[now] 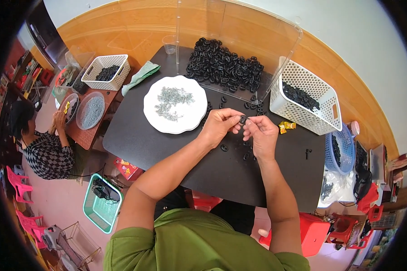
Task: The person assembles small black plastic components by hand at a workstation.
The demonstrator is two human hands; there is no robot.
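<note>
Over the dark table, a small black plastic piece with holes (243, 119) is pinched in the fingertips of my left hand (220, 126). My right hand (262, 134) meets it from the other side, thumb and forefinger pressed together at the piece; whether they also grip a smaller part is too small to see. Left of my hands sits a white scalloped plate (156, 124) with many small silvery metal pieces (172, 100). Loose black pieces (224, 147) lie on the table around and under my hands. Behind them rises a big heap of similar black pieces (221, 65) in a clear plastic box.
A white perforated basket (298, 110) holding black pieces stands right of the heap. Small yellow packets (286, 126) lie in front of it. At the table's right edge is a blue basket (340, 149). Another person (45, 140) works at a reddish table on the left.
</note>
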